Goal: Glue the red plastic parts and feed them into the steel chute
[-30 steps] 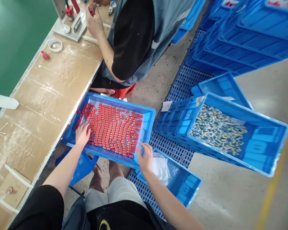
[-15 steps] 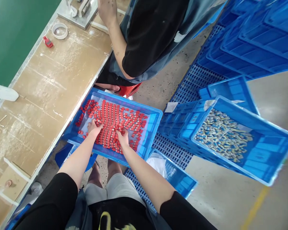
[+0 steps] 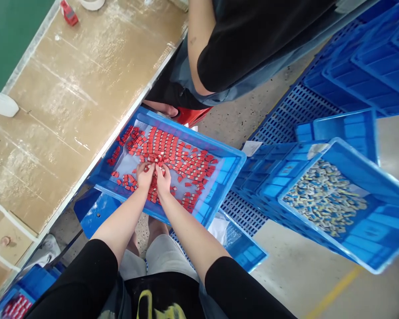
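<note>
A blue plastic crate [image 3: 231, 165] in front of me holds many small red pieces [image 3: 162, 141] with pale ends, set in rows on a whitish sheet. My left hand [image 3: 145, 176] and my right hand [image 3: 162, 177] meet over the middle of the crate. Their fingers are closed around a cluster of the red pieces, gathered between the two hands. Looser red pieces lie to the left of my left hand and along the crate's near side. The exact number in each hand is hidden by my fingers.
A worktable [image 3: 86, 79] runs along the left, with a red tape dispenser [image 3: 69, 13] on it. Another person's arm [image 3: 201, 44] is close at the top. Stacked blue crates [image 3: 269, 173] stand to the right, the top one holding whitish-blue pieces [image 3: 326, 195].
My hands have come together from apart, drawing red pieces into a cluster between them. Bare sheet now shows where rows lay. The view has shifted.
</note>
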Tool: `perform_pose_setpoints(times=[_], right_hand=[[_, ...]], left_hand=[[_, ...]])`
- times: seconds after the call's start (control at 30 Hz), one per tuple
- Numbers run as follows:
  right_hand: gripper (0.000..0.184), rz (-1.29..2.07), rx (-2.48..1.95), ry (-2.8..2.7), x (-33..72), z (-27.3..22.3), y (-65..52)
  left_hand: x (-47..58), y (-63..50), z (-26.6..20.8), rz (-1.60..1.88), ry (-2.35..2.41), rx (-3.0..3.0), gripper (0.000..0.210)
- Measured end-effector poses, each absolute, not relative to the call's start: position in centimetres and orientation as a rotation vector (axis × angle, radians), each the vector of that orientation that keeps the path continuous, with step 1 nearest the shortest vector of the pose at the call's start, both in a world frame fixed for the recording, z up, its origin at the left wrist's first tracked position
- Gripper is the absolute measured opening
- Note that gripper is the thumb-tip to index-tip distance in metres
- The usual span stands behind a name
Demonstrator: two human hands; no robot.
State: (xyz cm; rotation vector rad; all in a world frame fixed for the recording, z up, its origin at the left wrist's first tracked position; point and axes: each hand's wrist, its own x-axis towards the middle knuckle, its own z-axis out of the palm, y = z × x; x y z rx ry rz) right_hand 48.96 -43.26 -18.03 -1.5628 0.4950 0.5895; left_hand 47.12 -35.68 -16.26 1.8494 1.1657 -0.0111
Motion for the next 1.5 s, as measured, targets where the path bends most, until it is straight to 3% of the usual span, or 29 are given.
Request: perform_pose_setpoints(times=[0.2,0.43,0.67,0.9,1.13,1.27,1.5], right_hand=[[0.062,0.37,-1.505,0.59,47.9,-15.0,-42.9],[0.045,0.13,-1.509,0.379,46.0,-4.9,-42.2],[0.036,0.359,-1.239,-0.007,42.1,2.6,-27.5],[0.036,0.72,-1.149,-0.423,30.8,1.1,-10.9],[0.028,0.589,-1.274,-1.027,24.6,-0.3,-4.9],[0.024,0.599,-1.279,-1.317,25.2,-1.0,-2.9],[0.047,0.621,-1.315,-1.904,28.7,-0.1,-1.2]], left_hand=[[47.7,-37.3,-13.6,0.151,0.972,1.652,0.018],[45.3,-36.4,-2.8,0.584,0.826,1.426,0.015],[39.1,-23.3,5.7,1.148,0.915,1.449,0.01],[26.0,-9.3,3.0,1.492,1.385,1.421,0.016],[18.6,-5.4,0.4,1.648,1.662,1.43,0.03],[18.2,-5.5,0.1,1.532,1.728,1.591,0.04],[18.0,-6.7,1.0,1.233,1.818,1.824,0.054]])
